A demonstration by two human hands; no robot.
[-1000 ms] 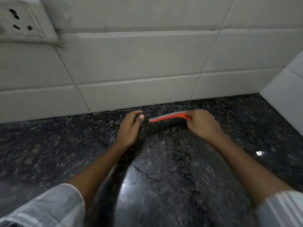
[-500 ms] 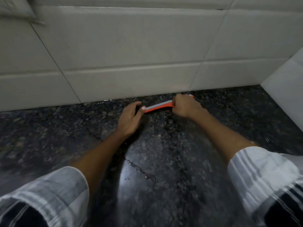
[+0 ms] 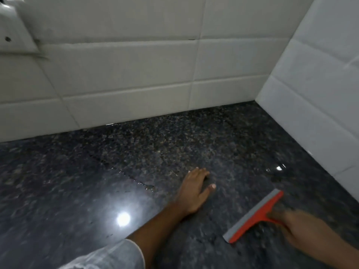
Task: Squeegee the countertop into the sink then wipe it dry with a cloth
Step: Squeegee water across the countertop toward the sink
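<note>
Gripping: the right hand, blurred at lower right, is wrapped around the handle of an orange squeegee with a grey blade.
Squeegee position: near the front of the dark granite countertop, blade tilted diagonally; whether its edge touches the stone cannot be told.
Left hand: the left hand lies flat and unclenched on the counter, holding nothing, just left of the blade.
Water: a thin streak of water runs beside the left hand, and a wet glint shows near the side wall tiles.
Sink: not in view.
Cloth: none visible.
Risk: a lifted or slanted blade would likely skip the streak and leave water behind.
Risk: the flat palm could smear moisture onto cleared stone.
Risk: water pushed toward the back wall tiles may pool along the joint.
</note>
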